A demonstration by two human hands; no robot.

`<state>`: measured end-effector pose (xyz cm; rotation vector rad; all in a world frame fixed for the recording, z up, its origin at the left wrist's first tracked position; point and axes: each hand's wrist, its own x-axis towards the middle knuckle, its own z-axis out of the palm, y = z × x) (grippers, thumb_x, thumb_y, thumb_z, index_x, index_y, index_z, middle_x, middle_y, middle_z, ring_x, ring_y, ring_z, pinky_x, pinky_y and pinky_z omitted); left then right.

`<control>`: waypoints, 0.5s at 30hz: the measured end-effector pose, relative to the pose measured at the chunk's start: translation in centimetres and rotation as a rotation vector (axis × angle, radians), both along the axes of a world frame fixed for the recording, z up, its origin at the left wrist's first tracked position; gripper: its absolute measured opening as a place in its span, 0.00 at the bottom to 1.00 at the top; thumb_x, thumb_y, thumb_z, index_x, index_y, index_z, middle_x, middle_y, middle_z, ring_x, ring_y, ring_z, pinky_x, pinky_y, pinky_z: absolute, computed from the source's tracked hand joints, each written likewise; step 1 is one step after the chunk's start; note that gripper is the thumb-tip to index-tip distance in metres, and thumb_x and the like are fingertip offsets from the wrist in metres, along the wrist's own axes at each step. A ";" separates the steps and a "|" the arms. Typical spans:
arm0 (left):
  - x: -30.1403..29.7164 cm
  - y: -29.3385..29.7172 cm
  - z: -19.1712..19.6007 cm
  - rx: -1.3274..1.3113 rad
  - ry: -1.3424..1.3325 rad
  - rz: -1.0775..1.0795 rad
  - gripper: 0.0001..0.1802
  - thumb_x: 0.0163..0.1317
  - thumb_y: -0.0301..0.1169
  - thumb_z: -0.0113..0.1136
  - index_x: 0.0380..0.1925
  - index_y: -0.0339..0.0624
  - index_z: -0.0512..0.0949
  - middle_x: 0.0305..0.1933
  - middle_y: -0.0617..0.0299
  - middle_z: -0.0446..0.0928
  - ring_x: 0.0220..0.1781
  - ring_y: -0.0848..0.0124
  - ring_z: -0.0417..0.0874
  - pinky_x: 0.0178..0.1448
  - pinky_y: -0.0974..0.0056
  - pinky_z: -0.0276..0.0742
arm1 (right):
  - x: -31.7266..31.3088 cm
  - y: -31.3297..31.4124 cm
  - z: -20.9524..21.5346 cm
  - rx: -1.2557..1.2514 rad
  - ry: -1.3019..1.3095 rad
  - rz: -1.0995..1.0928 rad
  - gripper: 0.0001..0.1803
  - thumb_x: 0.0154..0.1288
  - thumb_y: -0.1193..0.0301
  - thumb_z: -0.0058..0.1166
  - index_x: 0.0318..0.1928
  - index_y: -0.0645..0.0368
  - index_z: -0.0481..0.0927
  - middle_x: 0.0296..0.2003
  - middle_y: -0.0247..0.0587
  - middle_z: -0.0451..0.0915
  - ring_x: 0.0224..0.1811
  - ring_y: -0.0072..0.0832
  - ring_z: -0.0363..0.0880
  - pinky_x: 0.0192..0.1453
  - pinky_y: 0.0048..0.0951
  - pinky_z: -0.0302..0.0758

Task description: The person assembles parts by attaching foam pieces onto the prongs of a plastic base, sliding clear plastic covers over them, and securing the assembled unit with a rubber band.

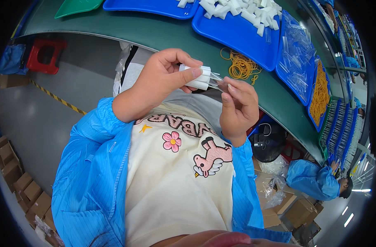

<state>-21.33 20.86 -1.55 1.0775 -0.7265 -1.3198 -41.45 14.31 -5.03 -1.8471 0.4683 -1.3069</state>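
Note:
My left hand [161, 78] grips a small bundle of white plastic pieces [196, 77] between thumb and fingers, held above my lap. My right hand [238, 108] pinches a clear plastic sleeve [219, 82] at the end of that bundle; the two hands nearly touch. Both sleeves are bright blue, over a cream shirt with a pink cartoon print. Behind the hands runs the green worktable [163, 33].
On the table lie blue trays: one with white plastic pieces [241, 16], one with clear sleeves [297, 57], plus yellow rubber bands [240, 66] loose and piled [319, 94]. A red stool [46, 55] stands left. Cardboard boxes [23, 185] line the floor. Another person in blue [315, 181] is at the right.

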 end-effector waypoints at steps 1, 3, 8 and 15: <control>0.0 0.0 -0.1 0.005 -0.001 -0.007 0.03 0.64 0.24 0.61 0.37 0.38 0.78 0.49 0.55 0.77 0.43 0.71 0.83 0.37 0.70 0.84 | 0.1 0.0 -0.2 -0.011 -0.013 -0.017 0.13 0.59 0.85 0.61 0.44 0.65 0.77 0.48 0.54 0.79 0.47 0.36 0.82 0.47 0.30 0.83; 0.1 -0.1 -0.1 0.010 -0.002 -0.014 0.03 0.64 0.24 0.61 0.37 0.37 0.78 0.48 0.56 0.77 0.43 0.71 0.83 0.36 0.70 0.84 | 0.3 0.1 -0.3 -0.022 -0.018 -0.032 0.12 0.59 0.85 0.61 0.44 0.65 0.77 0.47 0.54 0.79 0.46 0.36 0.82 0.47 0.30 0.83; 0.4 -0.2 -0.1 0.000 -0.080 -0.089 0.06 0.64 0.24 0.61 0.40 0.36 0.82 0.44 0.59 0.77 0.41 0.72 0.83 0.35 0.71 0.83 | 0.8 0.4 -0.2 0.003 -0.050 -0.063 0.11 0.60 0.85 0.61 0.42 0.64 0.77 0.47 0.55 0.80 0.45 0.37 0.84 0.47 0.30 0.84; 1.1 -0.6 0.3 -0.014 -0.122 -0.146 0.06 0.64 0.25 0.62 0.39 0.35 0.82 0.42 0.59 0.77 0.40 0.73 0.82 0.33 0.72 0.83 | 0.7 0.1 -0.4 -0.017 -0.053 -0.030 0.10 0.61 0.85 0.60 0.42 0.64 0.77 0.47 0.55 0.80 0.44 0.37 0.84 0.45 0.30 0.84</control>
